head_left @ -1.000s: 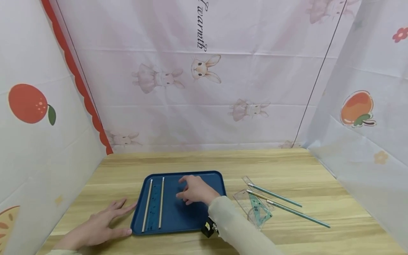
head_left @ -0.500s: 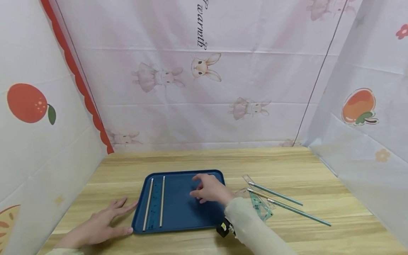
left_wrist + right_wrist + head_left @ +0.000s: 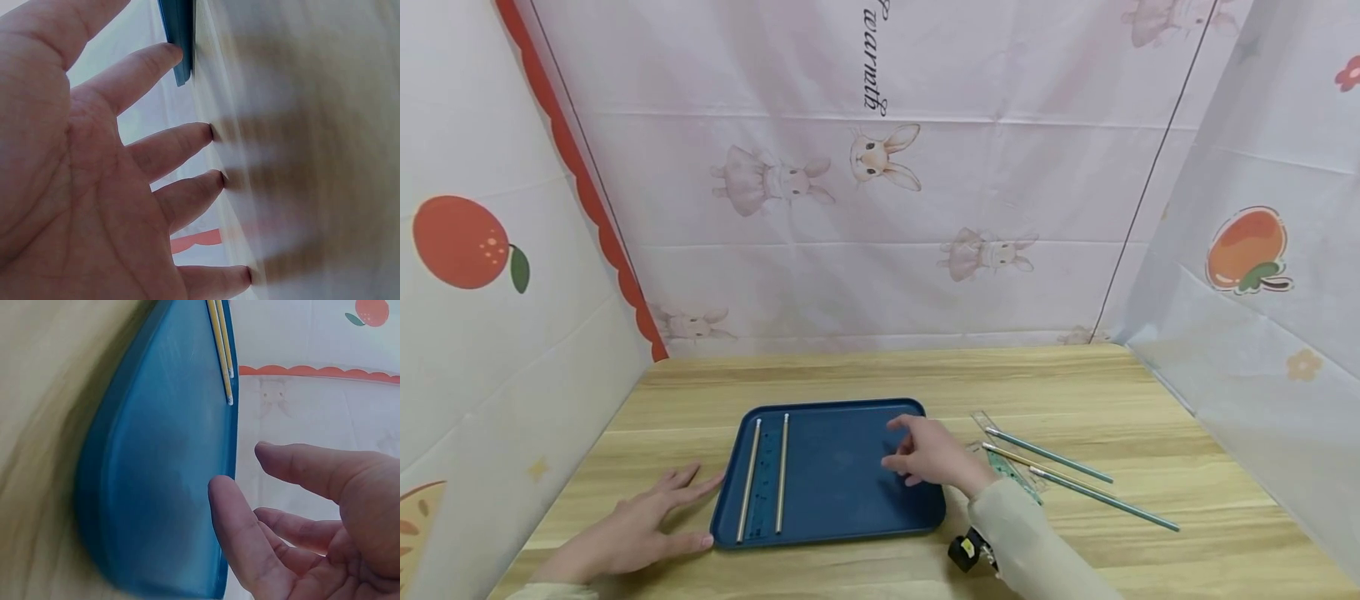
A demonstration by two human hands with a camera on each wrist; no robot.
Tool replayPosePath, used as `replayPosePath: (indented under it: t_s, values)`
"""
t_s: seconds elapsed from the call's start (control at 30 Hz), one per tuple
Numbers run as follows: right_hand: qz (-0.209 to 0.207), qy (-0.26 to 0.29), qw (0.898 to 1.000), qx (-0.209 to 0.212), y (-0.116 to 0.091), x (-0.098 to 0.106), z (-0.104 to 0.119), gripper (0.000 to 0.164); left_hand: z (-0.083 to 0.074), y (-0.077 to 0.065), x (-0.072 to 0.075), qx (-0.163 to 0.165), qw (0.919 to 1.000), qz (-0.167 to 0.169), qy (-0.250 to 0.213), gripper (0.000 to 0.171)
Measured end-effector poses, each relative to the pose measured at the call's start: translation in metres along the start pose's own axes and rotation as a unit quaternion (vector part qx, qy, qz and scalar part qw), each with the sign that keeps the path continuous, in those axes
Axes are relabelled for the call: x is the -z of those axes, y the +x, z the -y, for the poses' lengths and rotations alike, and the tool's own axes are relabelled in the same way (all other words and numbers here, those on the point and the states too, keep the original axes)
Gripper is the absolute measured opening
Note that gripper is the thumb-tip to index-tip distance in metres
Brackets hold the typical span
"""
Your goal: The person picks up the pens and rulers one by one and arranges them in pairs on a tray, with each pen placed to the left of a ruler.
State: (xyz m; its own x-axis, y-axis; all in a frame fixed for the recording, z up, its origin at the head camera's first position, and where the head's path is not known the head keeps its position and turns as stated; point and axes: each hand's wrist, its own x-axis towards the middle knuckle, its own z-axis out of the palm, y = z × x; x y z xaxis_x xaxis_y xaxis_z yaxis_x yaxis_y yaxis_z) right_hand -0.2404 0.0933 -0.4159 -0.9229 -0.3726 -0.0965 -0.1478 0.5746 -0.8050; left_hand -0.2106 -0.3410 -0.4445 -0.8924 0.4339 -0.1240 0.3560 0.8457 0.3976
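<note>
A blue tray [image 3: 850, 492] lies on the wooden table, with two gold pencils [image 3: 749, 479] and a blue see-through ruler [image 3: 766, 483] side by side along its left part. My left hand [image 3: 628, 527] rests on the table with fingers spread; its index finger and thumb touch the tray's left edge. In the left wrist view, one fingertip [image 3: 172, 53] meets the tray rim [image 3: 178, 37]. Over the tray's right part hovers my right hand [image 3: 934, 454], its fingers loosely bent around nothing. The right wrist view shows thumb and index finger apart.
Right of the tray lie two green pencils [image 3: 1049, 456], a gold pencil [image 3: 1018, 459], a green set square [image 3: 1017, 477] and clear measuring pieces [image 3: 982, 419], partly hidden by the right forearm. Printed cloth walls [image 3: 850, 292] stand behind and at both sides.
My right hand has moved rightward from the tray's middle to its right part, still holding nothing. The forearm now covers more of the set square. The left hand, tray and pencils stay put.
</note>
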Motion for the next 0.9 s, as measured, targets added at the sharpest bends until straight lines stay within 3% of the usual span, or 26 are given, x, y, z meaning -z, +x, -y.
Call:
replayPosePath:
  t_s: [0.47, 0.7, 0.9]
  values:
    - [-0.013, 0.021, 1.0, -0.012, -0.031, 0.017, -0.017, 0.065, 0.0, 0.0, 0.0, -0.004, 1.0, -0.001, 0.006, 0.081]
    - [-0.014, 0.006, 1.0, 0.002, -0.046, 0.027, -0.022, 0.064, 0.001, 0.0, 0.0, -0.006, 1.0, -0.002, 0.007, 0.081]
    - [-0.02, -0.012, 1.0, -0.009, -0.056, 0.035, -0.026, 0.066, 0.003, -0.001, -0.002, -0.011, 0.9998, -0.011, 0.01, 0.08]
